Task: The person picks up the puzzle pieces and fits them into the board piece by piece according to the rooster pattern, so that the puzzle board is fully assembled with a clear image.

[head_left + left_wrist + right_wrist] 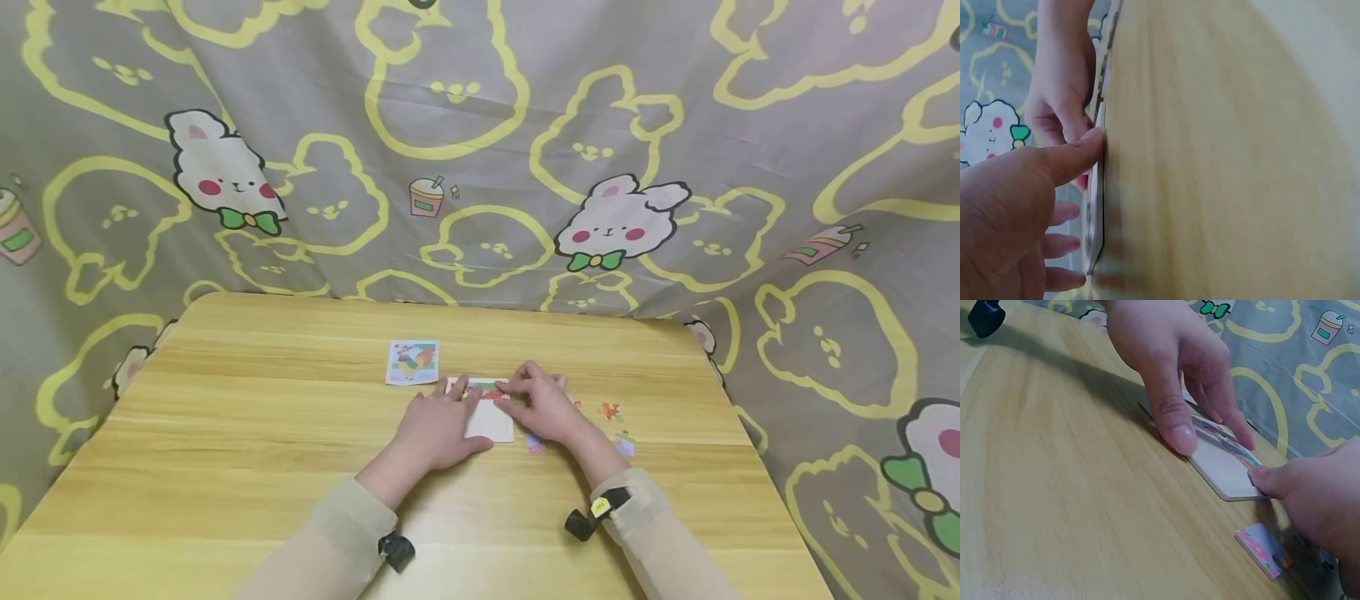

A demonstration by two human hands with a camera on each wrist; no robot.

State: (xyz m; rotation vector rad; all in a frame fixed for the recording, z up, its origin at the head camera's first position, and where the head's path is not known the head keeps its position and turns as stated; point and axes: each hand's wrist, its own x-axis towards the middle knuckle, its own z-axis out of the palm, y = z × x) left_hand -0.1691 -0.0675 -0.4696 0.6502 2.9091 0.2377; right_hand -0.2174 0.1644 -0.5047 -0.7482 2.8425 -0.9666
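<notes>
One square paper card with colourful rooster picture (413, 362) on yellow wood-grain tabletop (225, 433), 11 o'clock of left hand (437, 429). Left hand palm-down, fingers spread, loosely straight, grasping nothing; fingertips over one flat white rounded-corner puzzle board (491, 423) at its 3 o'clock. Row of multicoloured pieces (486, 386) along board's 12 o'clock edge. Right hand (542, 407) bent, thumb and index pinching row's end piece (1247, 456); board at its 9 o'clock. At least four loose colourful jigsaw pieces (611, 411), 3 to 6 o'clock of right hand.
</notes>
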